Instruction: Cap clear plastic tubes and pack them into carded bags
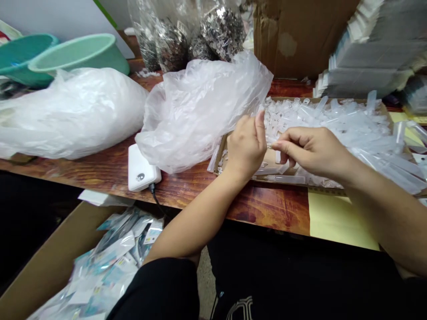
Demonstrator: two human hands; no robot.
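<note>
Clear tubes [286, 179] lie loose in the tray [267, 160] beyond and right of the hands; packets [115, 251] heap the box [50, 258] near left; how much is finished, I cannot tell. The nearest tube runs left-right, heading unclear. Left hand [245, 144] curled closed, right hand [305, 144] pinched narrow, contents unclear

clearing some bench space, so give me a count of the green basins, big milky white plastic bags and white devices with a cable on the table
green basins: 2
big milky white plastic bags: 2
white device with a cable: 1
total: 5
</note>
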